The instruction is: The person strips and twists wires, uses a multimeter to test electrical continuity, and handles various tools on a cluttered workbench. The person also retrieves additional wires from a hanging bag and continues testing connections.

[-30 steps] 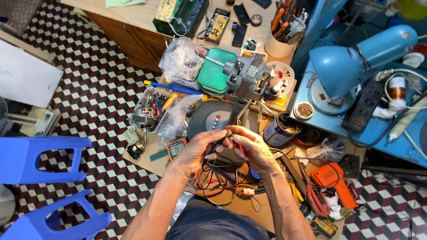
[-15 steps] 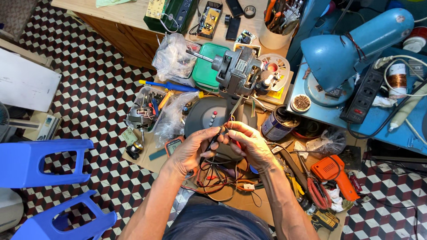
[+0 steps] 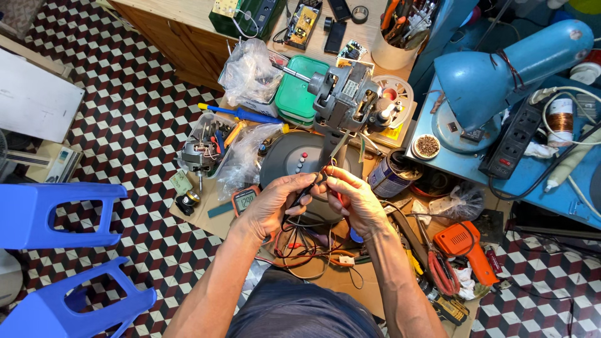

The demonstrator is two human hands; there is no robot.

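A grey fan motor with a shaft stands on a grey round fan base with small buttons. Thin wires run down from the motor to my hands. My left hand pinches a thin black probe together with wire ends. Touching it, my right hand grips the same bundle of wires. Under my hands lies a tangle of red and black leads. A small orange meter sits just left of my left hand.
A blue lamp, a power strip and a tin can stand at the right. An orange drill and red pliers lie lower right. Plastic bags, a green box, blue stools are left.
The view has drifted, so the motor and bench now sit lower in the picture. My hands stay together on the wires, with only small finger movements.
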